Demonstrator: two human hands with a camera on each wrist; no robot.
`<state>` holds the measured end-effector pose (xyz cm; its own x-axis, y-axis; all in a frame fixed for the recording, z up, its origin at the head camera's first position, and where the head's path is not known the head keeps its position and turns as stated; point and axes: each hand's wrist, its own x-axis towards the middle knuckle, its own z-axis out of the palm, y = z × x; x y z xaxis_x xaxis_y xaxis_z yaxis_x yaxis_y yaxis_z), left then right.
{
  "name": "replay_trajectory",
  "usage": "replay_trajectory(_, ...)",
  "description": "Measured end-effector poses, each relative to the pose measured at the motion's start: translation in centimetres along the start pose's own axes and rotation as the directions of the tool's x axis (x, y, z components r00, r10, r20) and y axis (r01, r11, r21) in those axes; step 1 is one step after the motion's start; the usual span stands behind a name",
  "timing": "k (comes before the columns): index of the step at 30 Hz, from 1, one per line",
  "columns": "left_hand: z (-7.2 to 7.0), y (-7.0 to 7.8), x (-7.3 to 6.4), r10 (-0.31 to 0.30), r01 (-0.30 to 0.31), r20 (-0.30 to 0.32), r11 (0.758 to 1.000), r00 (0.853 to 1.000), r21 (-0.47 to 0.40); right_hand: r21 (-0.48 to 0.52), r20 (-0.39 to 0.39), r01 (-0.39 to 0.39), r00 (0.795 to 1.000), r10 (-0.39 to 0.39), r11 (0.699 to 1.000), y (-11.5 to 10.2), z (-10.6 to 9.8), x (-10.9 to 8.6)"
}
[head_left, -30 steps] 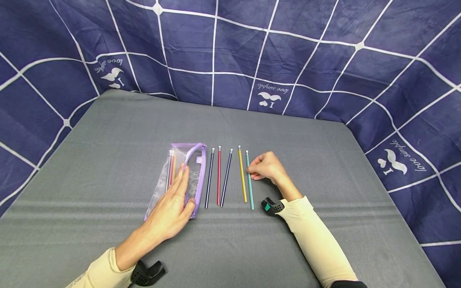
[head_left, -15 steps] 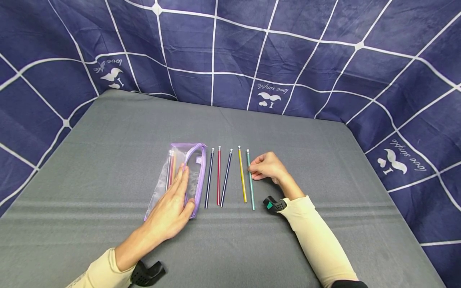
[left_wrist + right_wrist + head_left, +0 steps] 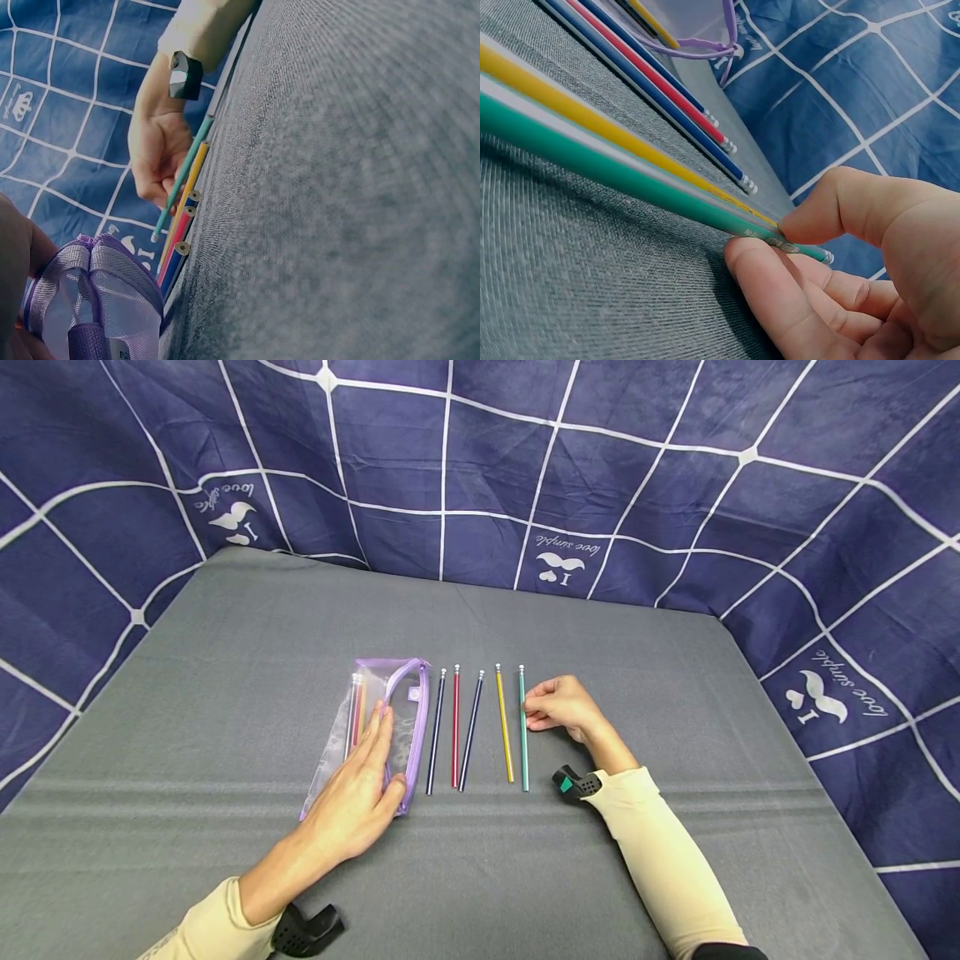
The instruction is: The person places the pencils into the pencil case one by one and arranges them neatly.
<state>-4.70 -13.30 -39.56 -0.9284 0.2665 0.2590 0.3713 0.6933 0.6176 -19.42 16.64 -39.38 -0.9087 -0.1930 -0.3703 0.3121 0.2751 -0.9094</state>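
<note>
My right hand (image 3: 562,706) pinches a green pencil (image 3: 652,193) between thumb and index finger, close to its eraser end. In the left wrist view the green pencil (image 3: 185,176) looks slightly raised from the cloth. To its left lie a yellow pencil (image 3: 505,727), a dark blue pencil (image 3: 472,731), a red pencil (image 3: 456,727) and another dark blue pencil (image 3: 437,731), erasers away from me. My left hand (image 3: 352,797) rests with straight fingers on a clear pencil case (image 3: 408,743) with purple zip edging. Several pencils (image 3: 358,714) show inside the case, whose mouth gapes in the left wrist view.
Grey cloth (image 3: 675,860) covers the table. Navy curtains (image 3: 495,460) with white grid lines rise behind it and at both sides. Each wrist wears a black camera mount, such as the right mount (image 3: 576,784).
My right hand has shifted slightly right with the green pencil. That pencil has turned a little, its eraser end moving right and away from me. The left hand and case have stayed still.
</note>
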Motion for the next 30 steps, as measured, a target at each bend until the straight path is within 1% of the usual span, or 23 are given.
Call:
replay_trajectory(8, -0.01, -0.01, 0.04, 0.006, -0.006, -0.004, 1.000, 1.000, 0.000, 0.046, -0.007, 0.016, 1.000, -0.016, 0.999, -0.20, -0.16, 0.01)
replay_trajectory(17, 0.07, -0.02, 0.04, 0.001, -0.001, -0.002, 1.000, 1.000, 0.000, 0.100, 0.033, 0.035, 0.999, -0.038, 0.994, -0.45, -0.17, -0.20)
replay_trajectory(30, 0.07, 0.06, 0.06, -0.005, 0.005, 0.001, 1.000, 1.000, 0.000, 0.136, 0.059, 0.070, 0.995, -0.079, 0.988, -0.94, 0.24, -0.24)
